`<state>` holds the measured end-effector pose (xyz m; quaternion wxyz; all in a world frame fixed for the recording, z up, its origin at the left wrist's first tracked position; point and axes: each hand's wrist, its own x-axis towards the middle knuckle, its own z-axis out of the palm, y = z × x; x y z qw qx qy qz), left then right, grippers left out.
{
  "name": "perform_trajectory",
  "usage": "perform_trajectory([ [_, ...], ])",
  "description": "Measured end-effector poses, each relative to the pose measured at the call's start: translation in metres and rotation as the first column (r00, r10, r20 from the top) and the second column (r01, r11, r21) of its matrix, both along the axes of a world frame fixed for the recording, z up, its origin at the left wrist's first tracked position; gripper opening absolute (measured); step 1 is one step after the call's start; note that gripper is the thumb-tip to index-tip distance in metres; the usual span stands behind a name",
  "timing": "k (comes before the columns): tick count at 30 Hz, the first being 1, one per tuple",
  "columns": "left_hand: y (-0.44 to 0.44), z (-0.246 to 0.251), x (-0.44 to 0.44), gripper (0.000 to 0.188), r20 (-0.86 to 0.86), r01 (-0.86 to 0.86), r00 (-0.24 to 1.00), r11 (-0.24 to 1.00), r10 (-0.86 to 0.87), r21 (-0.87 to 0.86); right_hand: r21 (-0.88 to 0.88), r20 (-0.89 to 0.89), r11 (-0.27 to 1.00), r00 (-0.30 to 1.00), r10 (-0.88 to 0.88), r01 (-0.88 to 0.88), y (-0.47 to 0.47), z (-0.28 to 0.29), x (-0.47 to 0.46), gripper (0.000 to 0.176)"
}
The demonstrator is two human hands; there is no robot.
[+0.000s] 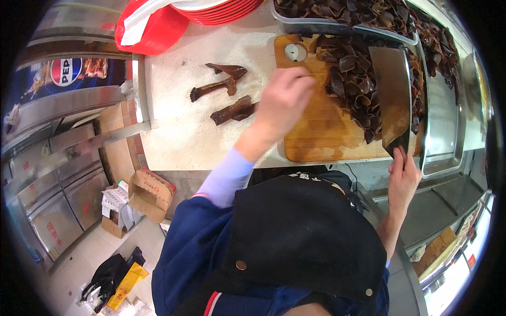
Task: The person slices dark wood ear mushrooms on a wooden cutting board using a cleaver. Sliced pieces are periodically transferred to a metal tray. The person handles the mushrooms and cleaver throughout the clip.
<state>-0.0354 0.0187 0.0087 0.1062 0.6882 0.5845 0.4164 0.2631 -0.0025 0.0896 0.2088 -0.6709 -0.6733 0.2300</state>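
Observation:
My right hand [405,173] is closed around the dark handle of a broad cleaver [391,91]. The cleaver's blade lies over a heap of thin, curled dark-brown food slices [354,75] on the wooden cutting board [312,138]. Fingers curled, my left hand [284,98] is above the board's left edge; whether it holds anything is hidden. A dark-brown strip [235,110] runs partly behind that wrist on the pale countertop [178,138]. Farther left on the counter lies a longer, bent dark-brown piece [219,81].
Behind the board stands a clear plastic tub [284,20] full of similar slices. A metal tray [442,122], partly filled with slices, borders the board's right side. A red bowl [158,35] and stacked red plates [225,15] stand back left. An opened cardboard box [152,193] is lower left.

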Motion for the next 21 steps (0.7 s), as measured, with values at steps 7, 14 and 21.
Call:
perform_trajectory([
  [7, -0.086, -0.008, -0.102, 0.024, -0.271, -0.255, 0.946, 0.925, 0.178, -0.282, -0.054, -0.068, 0.997, 0.996, 0.054, -0.058, -0.02, 0.002, -0.001, 0.014],
  [14, -0.073, -0.009, -0.104, 0.023, 0.045, -0.377, 0.921, 0.914, 0.387, -0.15, -0.089, -0.093, 0.991, 0.992, 0.087, -0.096, -0.027, -0.002, -0.015, 0.011],
  [21, -0.027, 0.006, -0.02, 0.024, 0.543, 0.305, 0.835, 0.745, 0.09, -0.593, -0.085, -0.089, 0.994, 0.994, 0.068, -0.076, -0.037, 0.0, -0.013, 0.011],
])
